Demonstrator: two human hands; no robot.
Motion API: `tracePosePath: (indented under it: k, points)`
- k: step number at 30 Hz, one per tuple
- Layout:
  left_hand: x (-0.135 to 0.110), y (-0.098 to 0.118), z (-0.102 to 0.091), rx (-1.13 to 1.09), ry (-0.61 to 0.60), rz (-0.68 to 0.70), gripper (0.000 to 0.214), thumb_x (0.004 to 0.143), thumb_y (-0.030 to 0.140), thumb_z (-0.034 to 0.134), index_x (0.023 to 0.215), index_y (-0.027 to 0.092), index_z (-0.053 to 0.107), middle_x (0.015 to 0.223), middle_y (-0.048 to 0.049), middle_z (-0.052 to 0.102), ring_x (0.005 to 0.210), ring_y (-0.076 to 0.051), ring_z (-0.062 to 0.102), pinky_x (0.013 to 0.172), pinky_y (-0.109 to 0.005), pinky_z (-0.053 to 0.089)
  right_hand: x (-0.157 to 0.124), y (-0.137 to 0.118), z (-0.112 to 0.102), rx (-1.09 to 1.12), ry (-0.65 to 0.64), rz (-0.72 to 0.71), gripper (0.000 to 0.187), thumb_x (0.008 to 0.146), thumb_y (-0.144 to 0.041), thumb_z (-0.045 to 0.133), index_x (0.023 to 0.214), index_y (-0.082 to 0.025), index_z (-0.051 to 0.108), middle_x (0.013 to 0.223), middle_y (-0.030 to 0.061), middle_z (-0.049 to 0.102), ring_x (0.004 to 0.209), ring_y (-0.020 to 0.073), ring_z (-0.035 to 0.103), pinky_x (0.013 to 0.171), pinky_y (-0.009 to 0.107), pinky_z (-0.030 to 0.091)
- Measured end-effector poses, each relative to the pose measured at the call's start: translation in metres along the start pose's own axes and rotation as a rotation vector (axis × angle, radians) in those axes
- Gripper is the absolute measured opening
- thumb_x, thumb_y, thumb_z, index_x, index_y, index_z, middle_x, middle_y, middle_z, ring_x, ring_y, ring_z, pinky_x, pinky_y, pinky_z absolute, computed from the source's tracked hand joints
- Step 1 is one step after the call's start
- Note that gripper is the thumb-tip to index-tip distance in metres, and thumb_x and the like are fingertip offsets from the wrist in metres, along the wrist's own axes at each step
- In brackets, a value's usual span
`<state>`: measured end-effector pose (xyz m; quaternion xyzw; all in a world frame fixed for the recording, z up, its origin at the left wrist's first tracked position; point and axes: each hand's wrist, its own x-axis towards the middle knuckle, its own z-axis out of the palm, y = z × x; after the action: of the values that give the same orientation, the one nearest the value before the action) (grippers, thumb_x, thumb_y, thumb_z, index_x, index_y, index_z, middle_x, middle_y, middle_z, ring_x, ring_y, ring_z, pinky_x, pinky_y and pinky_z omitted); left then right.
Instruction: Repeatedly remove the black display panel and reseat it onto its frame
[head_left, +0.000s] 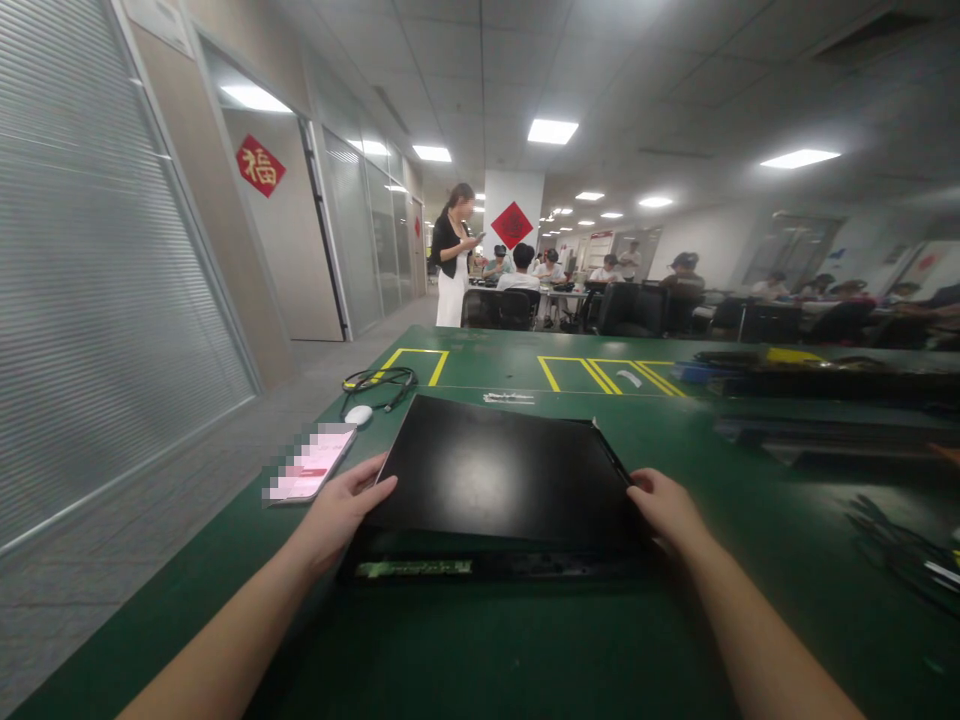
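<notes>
Panel (pixel 495 470) over dark frame (pixel 555 566) on counter (pixel 420 660), near edge raised; left hand (pixel 336 515) and right hand (pixel 667 510) grips clamped on opposite sides. Likely lifting or seating step; next move calls for even support.

Room lit by white ceiling panels (pixel 553 131); soft glare cast on the black sheet (pixel 510 470). Dark items (pixel 832 380) at right smeared by blur; edges stretched by wide-angle distortion; phone screen (pixel 322 462) partly pixelated.
</notes>
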<state>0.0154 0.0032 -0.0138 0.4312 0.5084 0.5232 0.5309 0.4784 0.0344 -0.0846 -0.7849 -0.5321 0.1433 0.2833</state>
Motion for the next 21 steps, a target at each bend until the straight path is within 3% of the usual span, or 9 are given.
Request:
tracePosePath:
  k: [7,12,17,21]
  points:
    - [0.001,-0.001,0.001,-0.062,0.008,0.056,0.07,0.049,0.042,0.096,0.113,0.02,0.077,0.113,-0.0122,0.079,0.12,-0.036,0.066,0.099,-0.04,0.056,0.002,0.0,-0.001,0.091,0.009,0.025,0.046,0.082,-0.037,0.055,0.123,-0.021,0.068,0.093,0.0054,0.074,0.081,0.0215,0.067,0.071,0.031,0.047]
    - [0.004,-0.008,-0.002,-0.087,-0.006,0.139,0.07,0.053,0.041,0.094,0.118,0.02,0.075,0.127,-0.0127,0.073,0.13,-0.039,0.057,0.107,-0.047,0.049,0.003,-0.003,-0.001,0.22,0.048,0.05,0.037,0.079,-0.041,0.057,0.102,-0.021,0.077,0.104,0.0098,0.076,0.096,0.0259,0.069,0.078,0.034,0.051]
    - [0.006,-0.012,-0.004,-0.065,0.007,0.209,0.069,0.057,0.041,0.093,0.12,0.02,0.074,0.139,-0.0126,0.065,0.136,-0.04,0.05,0.111,-0.053,0.044,0.006,0.003,0.001,0.441,0.089,0.124,0.036,0.07,-0.046,0.065,0.091,-0.021,0.079,0.096,0.0118,0.077,0.091,0.029,0.07,0.075,0.037,0.054]
    - [0.006,-0.009,-0.006,-0.076,0.018,0.234,0.068,0.055,0.043,0.093,0.118,0.023,0.075,0.132,-0.0122,0.07,0.132,-0.039,0.055,0.109,-0.048,0.048,0.009,0.002,-0.002,0.659,0.22,0.087,0.028,0.06,-0.04,0.07,0.08,-0.021,0.077,0.094,0.0099,0.077,0.097,0.0309,0.069,0.081,0.039,0.055]
